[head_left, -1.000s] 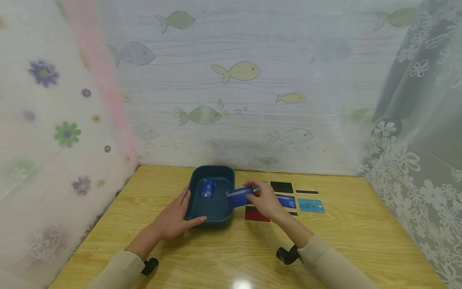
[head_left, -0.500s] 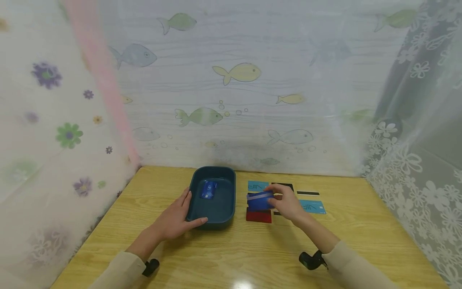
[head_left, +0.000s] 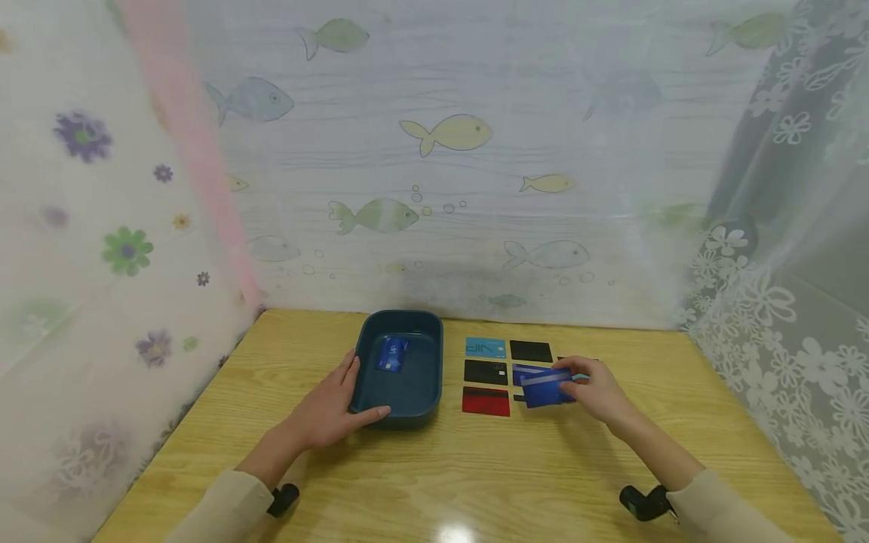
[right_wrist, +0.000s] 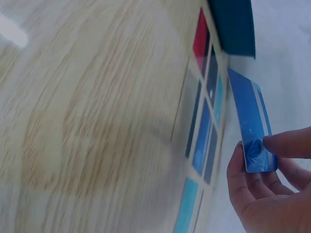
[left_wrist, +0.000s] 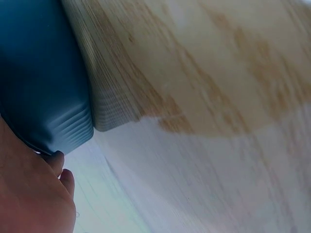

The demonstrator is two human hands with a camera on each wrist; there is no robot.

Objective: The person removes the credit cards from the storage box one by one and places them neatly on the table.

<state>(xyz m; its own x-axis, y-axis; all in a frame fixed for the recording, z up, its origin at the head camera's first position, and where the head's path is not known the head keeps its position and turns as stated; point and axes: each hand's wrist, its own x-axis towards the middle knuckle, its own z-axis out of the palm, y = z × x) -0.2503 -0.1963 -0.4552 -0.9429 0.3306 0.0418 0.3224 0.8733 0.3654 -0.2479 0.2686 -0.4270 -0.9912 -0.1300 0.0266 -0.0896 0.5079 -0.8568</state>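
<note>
In the head view my right hand [head_left: 597,388] pinches a blue card [head_left: 545,389] with a pale stripe, thumb on its face. The right wrist view shows this blue card [right_wrist: 250,121] held up off the table, fingers behind it. Beneath it lie cards in rows: another blue card [head_left: 526,371], partly covered, a red card [head_left: 486,401], black cards [head_left: 486,372] and a light-blue card [head_left: 485,348]. My left hand [head_left: 333,411] rests against the dark teal tray [head_left: 400,421], fingers straight along its left wall, thumb over the near rim. Inside the tray lies one blue card [head_left: 392,354].
The wooden table [head_left: 434,475] ends at a fish-patterned curtain [head_left: 434,181] behind. Flowered curtains hang at both sides. Black wrist cameras [head_left: 641,503] sit by the sleeves. The tray stands left of the laid-out cards.
My right hand has moved rightward with the blue card, from beside the tray to over the right side of the card rows. The left hand and tray have stayed put.
</note>
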